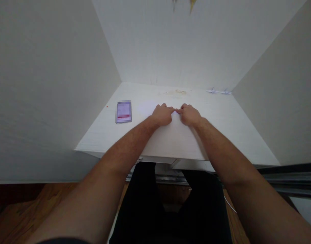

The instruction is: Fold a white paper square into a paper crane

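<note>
My left hand point(163, 114) rests low over the white desktop point(175, 142), fingers curled and closed. Opposite it, my right hand point(190, 114) is curled the same way, also closed. The thumb sides of both hands meet, or nearly meet, at one spot between them. Whatever the fingers pinch there, if anything, is hidden or blends into the white surface. A flat device with a blurred-out screen point(123, 112) lies to the left of my left hand.
White folded paper pieces point(218, 91) lie at the back right corner. A brownish stain point(180, 92) marks the desk near the back wall point(170, 51). Side walls stand left and right. A small red dot point(107, 106) shows at the left edge.
</note>
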Action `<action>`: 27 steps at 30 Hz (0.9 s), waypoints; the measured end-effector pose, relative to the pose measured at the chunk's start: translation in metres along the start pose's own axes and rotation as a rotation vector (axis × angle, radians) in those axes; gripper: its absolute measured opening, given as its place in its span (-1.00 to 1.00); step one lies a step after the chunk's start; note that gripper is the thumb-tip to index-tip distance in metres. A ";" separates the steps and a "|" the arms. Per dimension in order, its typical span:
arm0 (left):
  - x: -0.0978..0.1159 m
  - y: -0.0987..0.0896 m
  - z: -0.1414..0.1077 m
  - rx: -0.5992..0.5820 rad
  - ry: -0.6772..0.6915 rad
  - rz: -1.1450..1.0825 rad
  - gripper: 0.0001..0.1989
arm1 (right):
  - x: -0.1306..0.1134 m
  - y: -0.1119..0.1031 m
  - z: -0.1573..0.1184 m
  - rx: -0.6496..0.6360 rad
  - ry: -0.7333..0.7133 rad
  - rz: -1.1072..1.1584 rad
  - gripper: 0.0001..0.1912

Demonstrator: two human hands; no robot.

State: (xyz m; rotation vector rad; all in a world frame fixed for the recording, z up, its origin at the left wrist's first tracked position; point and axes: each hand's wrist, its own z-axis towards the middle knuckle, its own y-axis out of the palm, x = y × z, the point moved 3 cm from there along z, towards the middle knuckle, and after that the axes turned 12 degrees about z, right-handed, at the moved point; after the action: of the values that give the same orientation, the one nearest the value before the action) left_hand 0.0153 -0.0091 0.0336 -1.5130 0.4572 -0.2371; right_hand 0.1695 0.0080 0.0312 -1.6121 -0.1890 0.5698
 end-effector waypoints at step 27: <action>-0.028 0.013 0.020 0.054 0.052 -0.025 -0.43 | 0.014 0.000 0.019 0.036 0.006 0.000 -0.55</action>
State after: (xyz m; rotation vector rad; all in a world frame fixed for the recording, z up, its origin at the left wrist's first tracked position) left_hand -0.0026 0.0218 0.0250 -1.4634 0.4700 -0.3064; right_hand 0.1730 0.0313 0.0275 -1.5788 -0.1739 0.5652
